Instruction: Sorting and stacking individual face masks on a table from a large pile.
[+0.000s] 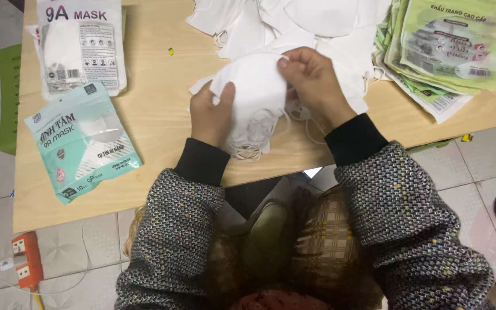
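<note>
Far left on the wooden table (150, 109): a teal-and-white mask packet (81, 140), flat, tilted, with a clear window showing a white mask inside. Just above it, touching its top edge, a white packet with a clear window (81, 43) and a printed panel of small pictures. At the table's right end, a fanned stack of pale green flat pouches (449, 43), overlapping, with white-backed ones sticking out underneath. Between them, at the far edge, a loose heap of white masks (299, 20). In the middle, near the table's front edge, a small stack of white masks (256, 95) held by both hands, elastic ear loops dangling below. Left hand (210, 115) closed on the stack's left side, thumb on top, fingers hidden beneath. Right hand (314, 80) pinching the stack's upper right edge between thumb and fingertips. On the tiled floor at lower left, an orange power strip (25, 258) with a white cable.
</note>
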